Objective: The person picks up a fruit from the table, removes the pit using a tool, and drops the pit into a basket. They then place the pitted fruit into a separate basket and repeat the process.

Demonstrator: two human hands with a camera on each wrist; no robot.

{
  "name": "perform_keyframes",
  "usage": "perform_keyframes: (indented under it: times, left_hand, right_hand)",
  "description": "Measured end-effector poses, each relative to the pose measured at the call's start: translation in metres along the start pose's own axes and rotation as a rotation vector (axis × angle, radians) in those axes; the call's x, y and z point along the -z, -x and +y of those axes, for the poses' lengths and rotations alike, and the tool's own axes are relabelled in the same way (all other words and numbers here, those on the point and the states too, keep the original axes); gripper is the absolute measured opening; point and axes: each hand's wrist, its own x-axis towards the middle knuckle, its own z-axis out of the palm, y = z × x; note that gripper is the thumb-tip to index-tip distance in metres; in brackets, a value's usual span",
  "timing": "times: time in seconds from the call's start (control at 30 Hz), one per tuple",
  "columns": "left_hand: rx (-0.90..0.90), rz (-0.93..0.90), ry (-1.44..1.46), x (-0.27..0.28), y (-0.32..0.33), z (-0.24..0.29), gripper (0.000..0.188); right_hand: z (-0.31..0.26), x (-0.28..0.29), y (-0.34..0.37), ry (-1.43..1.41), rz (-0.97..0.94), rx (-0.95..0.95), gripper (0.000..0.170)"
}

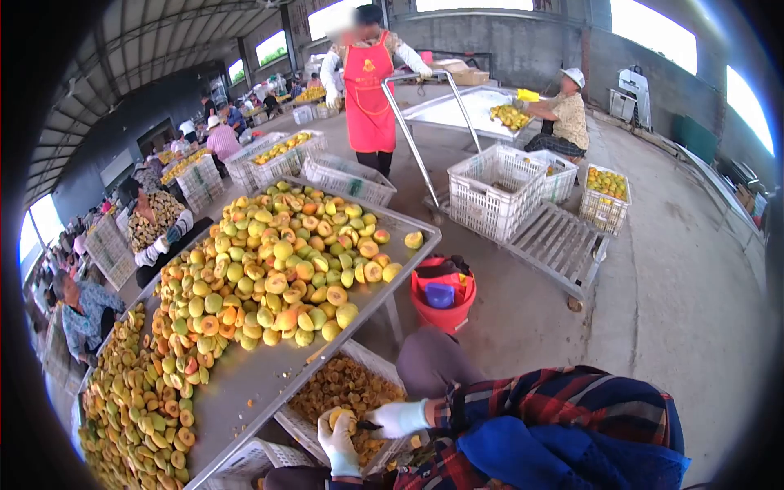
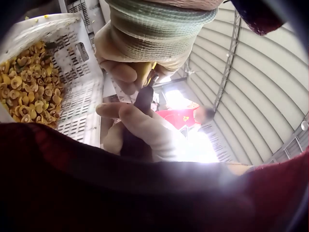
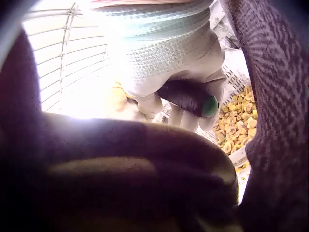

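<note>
My left hand, in a white glove, holds a yellow piece of fruit between thumb and fingers. The gloved right hand grips a dark-handled tool whose short metal tip meets the fruit in the left wrist view. The tip's shape is mostly hidden by the fingers. A green end of the handle sticks out of the right fist. Both hands are close together over a white plastic crate holding many brownish-yellow fruit pieces.
Left of the hands, a metal table carries a big heap of halved yellow-green fruit. A red bucket stands beyond the crate. Further off are a slatted trolley, stacked white crates and a person in a red apron.
</note>
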Motion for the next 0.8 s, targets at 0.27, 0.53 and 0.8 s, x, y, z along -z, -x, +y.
perform_keyframes:
  times: [0.27, 0.53, 0.8]
  left_hand:
    - [0.017, -0.064, 0.025, 0.003, 0.017, 0.009, 0.022]
    - [0.055, -0.076, -0.017, 0.002, 0.01, 0.005, 0.024]
    - [-0.021, -0.081, 0.088, -0.003, 0.0, 0.013, 0.039]
  right_hand:
    - [-0.016, 0.016, 0.03, -0.04, 0.066, -0.077, 0.04]
    - [0.001, 0.011, 0.022, -0.073, 0.07, 0.005, 0.036]
    - [-0.008, 0.022, 0.02, 0.101, 0.288, 0.102, 0.035]
